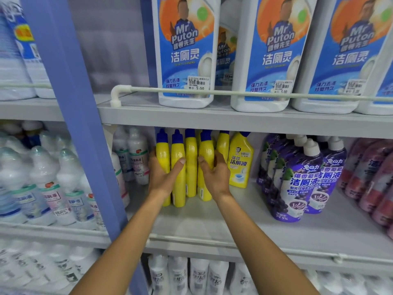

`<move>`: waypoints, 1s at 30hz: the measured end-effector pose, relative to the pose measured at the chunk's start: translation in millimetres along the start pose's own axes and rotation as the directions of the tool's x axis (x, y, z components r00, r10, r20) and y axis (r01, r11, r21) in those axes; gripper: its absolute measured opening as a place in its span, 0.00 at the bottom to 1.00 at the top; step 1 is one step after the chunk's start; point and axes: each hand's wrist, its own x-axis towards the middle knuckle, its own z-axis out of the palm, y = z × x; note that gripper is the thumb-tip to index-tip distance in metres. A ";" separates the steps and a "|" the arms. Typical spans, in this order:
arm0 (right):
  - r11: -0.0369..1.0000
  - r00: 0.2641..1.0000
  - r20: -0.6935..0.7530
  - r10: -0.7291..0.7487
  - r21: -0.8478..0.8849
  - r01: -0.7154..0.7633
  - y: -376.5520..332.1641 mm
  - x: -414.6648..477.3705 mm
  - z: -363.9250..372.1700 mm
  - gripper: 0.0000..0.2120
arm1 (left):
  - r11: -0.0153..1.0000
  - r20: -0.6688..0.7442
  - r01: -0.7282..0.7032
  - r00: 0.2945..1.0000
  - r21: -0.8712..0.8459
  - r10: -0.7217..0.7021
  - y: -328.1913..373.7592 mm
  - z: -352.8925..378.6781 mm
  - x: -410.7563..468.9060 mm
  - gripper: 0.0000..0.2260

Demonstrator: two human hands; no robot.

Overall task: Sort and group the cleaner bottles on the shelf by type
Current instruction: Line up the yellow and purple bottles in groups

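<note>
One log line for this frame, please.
left hand: grips two yellow bottles | right hand: grips one yellow bottle | purple bottles: apart, to the right

Shop aisle, price-stickered cleaner bottles (185,52), stocked shelves (212,118)

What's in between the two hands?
One yellow bottle, blue-capped, stands between the left hand and right hand, which grip the neighbouring bottles; head view.

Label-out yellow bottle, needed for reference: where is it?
Head view, middle shelf: that yellow bottle stands right of the right hand, left of the purple bottles.
</note>
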 end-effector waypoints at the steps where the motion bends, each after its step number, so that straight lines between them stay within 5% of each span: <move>1: 1.000 1.000 0.008 0.015 0.005 -0.015 -0.4 3.2 4.6 0.21 | 1.000 -0.014 -0.003 1.000 0.027 0.003 0.7 -0.7 1.2 0.44; 15: 0.987 0.994 0.057 -0.097 -0.123 0.103 0.4 17.9 17.3 0.18 | 0.979 -0.067 -0.032 0.997 0.201 0.046 -9.8 -17.6 -9.6 0.44; 23: 0.966 0.984 0.123 -0.131 -0.206 0.155 -1.1 -13.0 -24.8 0.20 | 0.986 -0.098 -0.004 0.995 0.168 0.021 -25.8 -27.3 -33.7 0.34; 30: 0.903 0.951 0.164 -0.260 -0.306 0.300 -6.0 -46.2 -93.4 0.16 | 0.989 0.000 0.044 0.999 0.142 -0.045 -19.3 -32.8 -34.7 0.38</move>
